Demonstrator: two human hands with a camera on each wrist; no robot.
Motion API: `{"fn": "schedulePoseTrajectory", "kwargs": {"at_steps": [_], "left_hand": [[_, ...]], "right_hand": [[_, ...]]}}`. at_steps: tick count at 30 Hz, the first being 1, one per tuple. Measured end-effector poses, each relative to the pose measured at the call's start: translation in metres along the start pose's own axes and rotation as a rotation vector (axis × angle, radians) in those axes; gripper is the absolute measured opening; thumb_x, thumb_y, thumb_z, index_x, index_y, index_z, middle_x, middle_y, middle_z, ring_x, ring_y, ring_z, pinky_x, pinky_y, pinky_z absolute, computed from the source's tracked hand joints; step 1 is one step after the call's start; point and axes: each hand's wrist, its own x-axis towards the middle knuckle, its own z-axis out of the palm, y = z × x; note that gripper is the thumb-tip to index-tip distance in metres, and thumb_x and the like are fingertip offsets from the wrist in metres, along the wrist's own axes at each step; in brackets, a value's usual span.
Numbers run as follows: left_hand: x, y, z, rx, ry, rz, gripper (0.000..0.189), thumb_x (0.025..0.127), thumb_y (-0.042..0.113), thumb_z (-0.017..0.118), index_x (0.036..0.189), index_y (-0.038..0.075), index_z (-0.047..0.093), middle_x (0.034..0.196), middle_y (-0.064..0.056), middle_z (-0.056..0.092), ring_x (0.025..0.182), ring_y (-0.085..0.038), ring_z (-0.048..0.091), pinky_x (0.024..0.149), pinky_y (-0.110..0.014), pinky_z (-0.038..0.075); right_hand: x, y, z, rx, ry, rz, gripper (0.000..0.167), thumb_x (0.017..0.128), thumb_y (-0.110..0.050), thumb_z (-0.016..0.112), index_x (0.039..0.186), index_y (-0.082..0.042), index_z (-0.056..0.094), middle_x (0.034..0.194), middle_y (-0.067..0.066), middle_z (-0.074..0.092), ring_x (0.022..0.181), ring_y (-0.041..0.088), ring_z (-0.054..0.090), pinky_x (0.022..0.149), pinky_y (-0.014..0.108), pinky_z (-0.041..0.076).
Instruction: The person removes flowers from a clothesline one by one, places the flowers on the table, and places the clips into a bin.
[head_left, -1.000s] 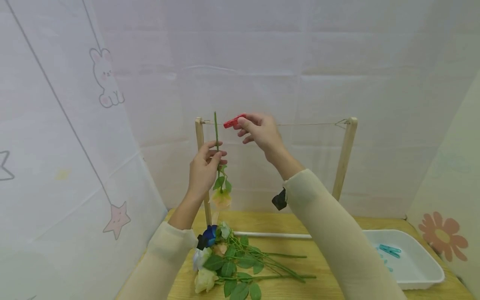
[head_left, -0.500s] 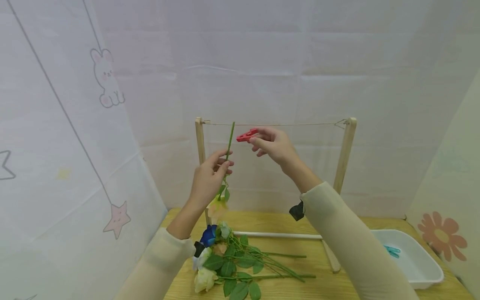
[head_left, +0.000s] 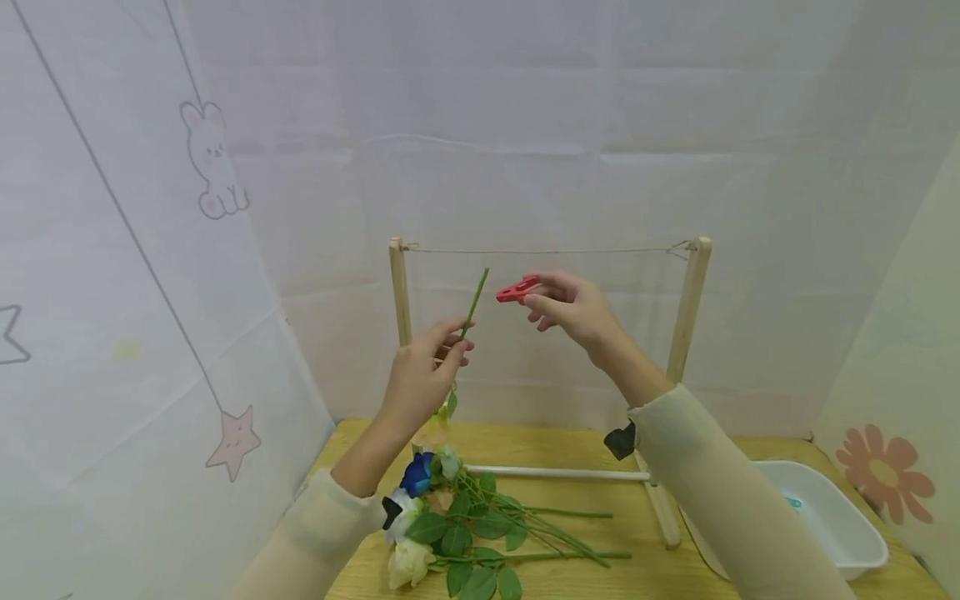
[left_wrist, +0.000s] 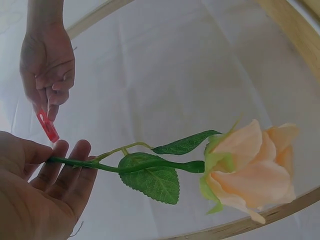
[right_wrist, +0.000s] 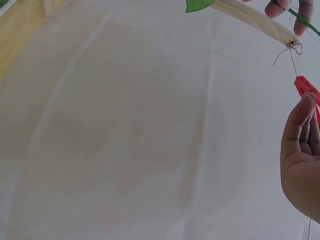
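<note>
My left hand point(head_left: 427, 367) pinches the green stem of a peach rose point(left_wrist: 250, 167) between thumb and fingers. The rose hangs head down, its stem end pointing up and tilting right, below the string in the head view. In my right hand point(head_left: 577, 312) a red clothespin point(head_left: 517, 289) is pinched between thumb and fingers, its tip pointing left toward the stem with a small gap between them. Behind both hands a thin string point(head_left: 480, 251) runs between two wooden posts point(head_left: 690, 308). The rose's bloom is partly hidden behind my left wrist in the head view.
Several artificial roses lie on the wooden table, among them a blue rose point(head_left: 417, 473) and a cream rose point(head_left: 411, 562), their stems pointing right. A white bar point(head_left: 555, 472) joins the frame's feet. A white tray point(head_left: 862, 542) with a teal clothespin point(head_left: 793, 502) stands at the right.
Both hands have moved down and to the right, away from the string. The rose stem has dropped below the string and tilted right; the red clothespin has come down too.
</note>
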Motion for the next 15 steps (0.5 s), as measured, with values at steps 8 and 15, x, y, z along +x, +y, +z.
{"fn": "schedulePoseTrajectory", "kwargs": {"at_steps": [8,15], "left_hand": [[-0.009,0.002,0.007,0.135,-0.004,0.177,0.03,0.1,0.005,0.063,0.129,0.007,0.068,0.103,-0.008,0.076,0.088,-0.016,0.074,0.07,-0.026,0.061],[-0.02,0.005,0.011,0.332,0.033,0.41,0.035,0.094,0.003,0.071,0.128,0.007,0.07,0.103,-0.007,0.076,0.086,-0.019,0.074,0.064,-0.027,0.06]], "right_hand": [[-0.015,0.007,-0.01,0.014,0.002,0.006,0.042,0.098,-0.016,0.069,0.137,-0.003,0.059,0.107,0.006,0.071,0.084,0.021,0.068,0.073,0.028,0.059],[-0.027,0.012,-0.018,0.006,0.0,0.002,0.043,0.098,-0.016,0.069,0.137,-0.002,0.059,0.105,0.004,0.072,0.084,0.022,0.067,0.073,0.029,0.059]]}}
